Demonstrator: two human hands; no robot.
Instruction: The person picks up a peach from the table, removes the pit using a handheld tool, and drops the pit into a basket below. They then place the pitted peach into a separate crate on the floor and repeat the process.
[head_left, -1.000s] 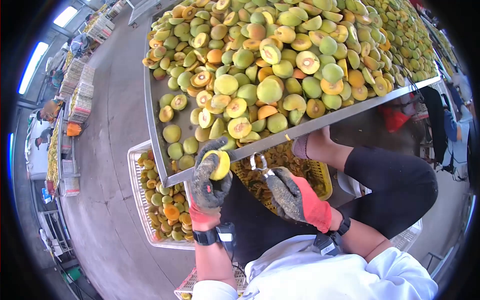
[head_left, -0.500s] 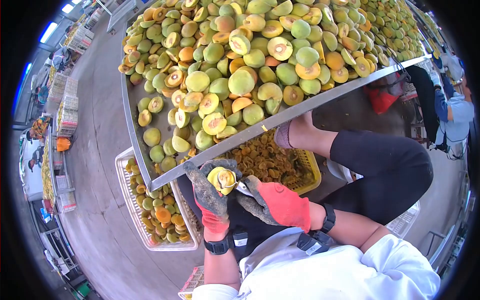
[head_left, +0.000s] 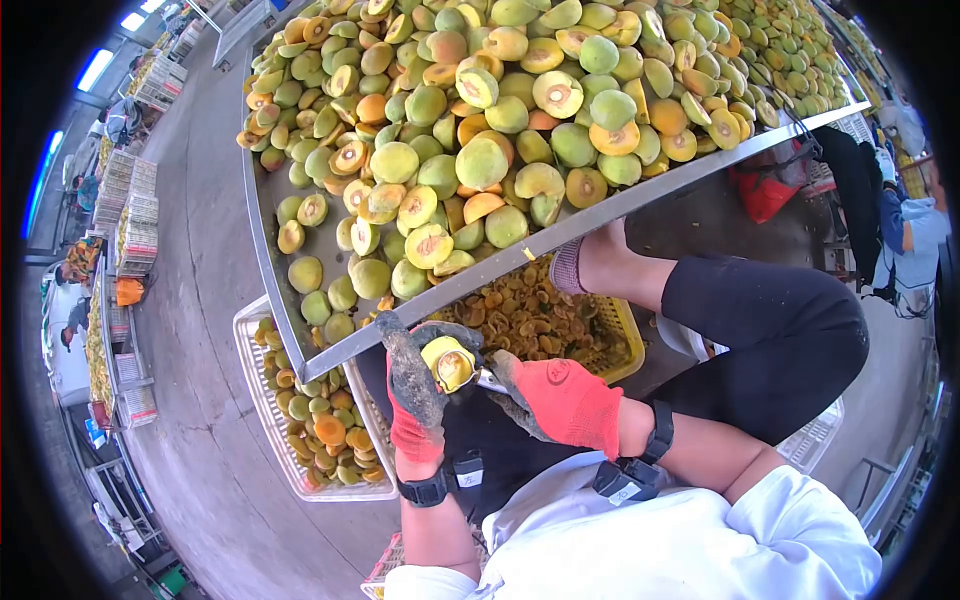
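Observation:
My left hand [head_left: 412, 385], in a red glove with a dirt-darkened grey palm, is closed around a halved peach [head_left: 436, 351], its cut face up. My right hand [head_left: 560, 402], gloved alike, grips a pitting tool [head_left: 489, 380] with a short metal shank. The tool's curved metal loop lies at the pit in the middle of the cut face. Its handle is mostly hidden inside my right fingers. Both hands are held close together over my lap, just below the metal table edge [head_left: 440, 296].
Many halved peaches [head_left: 482, 163] are heaped on the metal-rimmed table ahead. Beneath its edge stands a yellow crate [head_left: 632, 345] of brownish scraps. A white crate [head_left: 285, 455] of peach halves is at left. My bent knee [head_left: 820, 320] is at right; a co-worker [head_left: 912, 235] is beyond.
My left wrist has shifted slightly left, and the peach half has moved a little to the right and turned. The loop stays at the cut face; my right hand has barely moved.

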